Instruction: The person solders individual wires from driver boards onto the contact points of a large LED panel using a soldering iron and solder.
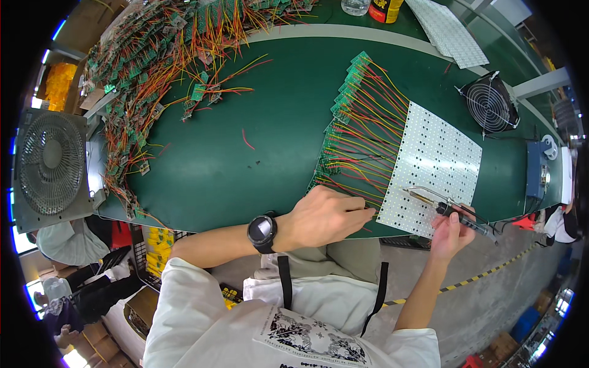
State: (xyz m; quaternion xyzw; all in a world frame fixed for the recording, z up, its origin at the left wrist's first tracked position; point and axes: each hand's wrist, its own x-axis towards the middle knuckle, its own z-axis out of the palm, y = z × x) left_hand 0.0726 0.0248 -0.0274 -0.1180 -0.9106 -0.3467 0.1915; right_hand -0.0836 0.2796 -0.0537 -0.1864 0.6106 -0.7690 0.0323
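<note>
A white panel [434, 165] dotted with small dark spots lies on the green table. Along its left edge run red and yellow wires [374, 138], leading to a slanting row of overlapping small green circuit boards [346, 101]. My left hand [328, 216] is closed in a pinch on a wire by the panel's near left corner; its fingertips partly hide the wire end. In my right hand [453, 234] is a soldering iron [443, 208] with a thin metal tube beside its shaft. The iron's tip points left, over the near part of the panel.
A large heap of wired circuit boards [147, 73] covers the table's far left. At the right stand a small black fan [489, 105] and a blue box-shaped unit [536, 170]. More white panels [451, 30] lie at the back right. A grey fan [52, 150] stands beyond the left edge.
</note>
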